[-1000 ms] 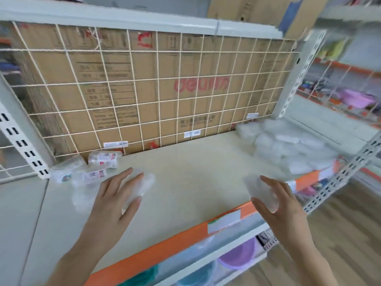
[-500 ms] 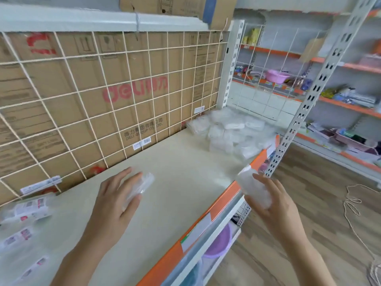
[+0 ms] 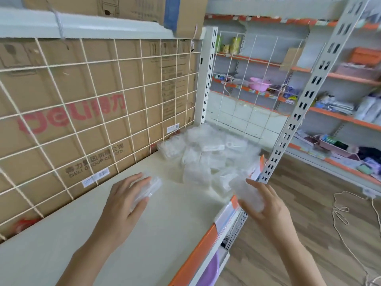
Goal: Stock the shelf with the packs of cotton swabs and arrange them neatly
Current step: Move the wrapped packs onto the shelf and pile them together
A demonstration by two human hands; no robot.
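A loose heap of clear cotton swab packs (image 3: 208, 153) lies at the right end of the cream shelf board (image 3: 103, 234). My left hand (image 3: 121, 205) hovers over the middle of the board and grips one clear pack (image 3: 147, 188) from above. My right hand (image 3: 266, 207) is over the shelf's front right corner and holds another clear pack (image 3: 246, 191) in its curled fingers, just in front of the heap. Both packs are blurred and partly hidden by my fingers.
A white wire grid (image 3: 92, 112) backed by cardboard boxes closes the rear. A perforated upright (image 3: 292, 120) stands at the front right corner. The orange price rail (image 3: 198, 252) runs along the front edge. White cord (image 3: 346, 215) lies on the wooden floor; stocked shelves stand beyond.
The view has swung right, so the packs at the left end have left the frame and the heap has come nearer. Both hands have kept hold of their packs.
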